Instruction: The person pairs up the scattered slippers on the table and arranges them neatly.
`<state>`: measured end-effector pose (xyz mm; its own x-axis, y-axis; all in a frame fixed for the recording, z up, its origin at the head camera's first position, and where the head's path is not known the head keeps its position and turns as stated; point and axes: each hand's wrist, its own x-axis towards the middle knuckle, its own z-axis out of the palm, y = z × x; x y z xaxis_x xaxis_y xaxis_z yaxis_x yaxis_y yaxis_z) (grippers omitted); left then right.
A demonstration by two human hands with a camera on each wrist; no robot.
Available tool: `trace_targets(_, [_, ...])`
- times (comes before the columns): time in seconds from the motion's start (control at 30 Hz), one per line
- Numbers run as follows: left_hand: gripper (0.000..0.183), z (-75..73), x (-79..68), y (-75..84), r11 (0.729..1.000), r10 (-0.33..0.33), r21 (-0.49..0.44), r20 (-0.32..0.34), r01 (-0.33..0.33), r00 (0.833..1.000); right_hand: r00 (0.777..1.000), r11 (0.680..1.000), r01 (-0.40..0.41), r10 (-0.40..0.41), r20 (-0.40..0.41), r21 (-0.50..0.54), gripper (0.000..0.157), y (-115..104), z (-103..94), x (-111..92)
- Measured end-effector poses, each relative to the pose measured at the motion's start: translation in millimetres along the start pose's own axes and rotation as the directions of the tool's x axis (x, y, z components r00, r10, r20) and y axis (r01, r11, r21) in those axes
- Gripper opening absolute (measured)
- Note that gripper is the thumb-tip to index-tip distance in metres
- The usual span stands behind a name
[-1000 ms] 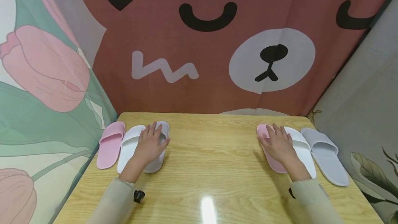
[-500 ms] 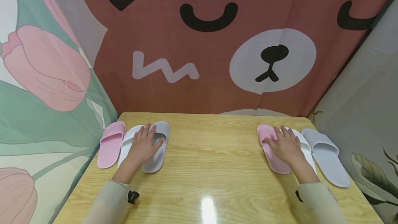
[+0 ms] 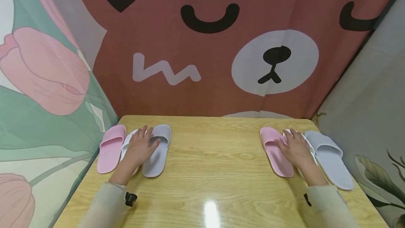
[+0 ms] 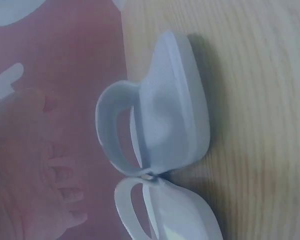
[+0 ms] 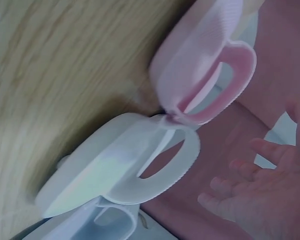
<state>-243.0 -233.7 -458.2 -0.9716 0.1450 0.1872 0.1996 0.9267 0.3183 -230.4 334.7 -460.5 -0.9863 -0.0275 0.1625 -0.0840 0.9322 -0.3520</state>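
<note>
In the head view my left hand hovers with relaxed, slightly spread fingers over a white slipper, most of which it hides. Just to its right lies a light grey slipper; a pink slipper is on its left. My right hand also has its fingers extended, above the other white slipper. That one sits between a pink slipper and a grey slipper. Both wrist views show a gap between fingers and slippers, so neither hand holds anything.
The wooden table carries the slippers in two rows of three, one on each side, toes toward the back. A bear-print curtain hangs behind its far edge. Printed cloths, one with tulips, flank both sides.
My left hand has shifted left from the grey slipper onto the white one. My right hand has moved right, off the pink slipper and over the white. The slippers stay put.
</note>
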Motion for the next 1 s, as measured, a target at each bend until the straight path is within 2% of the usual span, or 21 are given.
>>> trace_targets(0.3, [0.062, 3.6, 6.0, -19.7, 1.0, -0.007, -0.024, -0.014, 0.007, 1.0, 0.999, 1.0, -0.009, 0.009, -0.038, 0.012, 0.063, 22.4, 3.1, 5.0])
trace_targets(0.57, [0.061, 2.7, 6.2, -31.1, 0.997, -0.069, -0.04, 0.001, 0.069, 0.998, 0.999, 0.998, -0.049, 0.048, 0.007, 0.029, 0.066, 34.4, -1.5, 7.5])
trace_targets(0.7, [0.06, 4.5, 8.6, -38.1, 0.996, -0.075, -0.037, -0.003, 0.075, 0.997, 0.998, 0.998, -0.065, 0.064, 0.01, 0.023, 0.066, 42.6, -3.0, 11.1])
trace_targets(1.0, [0.061, 7.5, 12.5, -55.3, 0.994, -0.108, -0.008, 0.033, 0.108, 0.994, 0.995, 0.995, -0.102, 0.102, 0.014, 0.003, 0.07, 60.7, 6.1, 17.9])
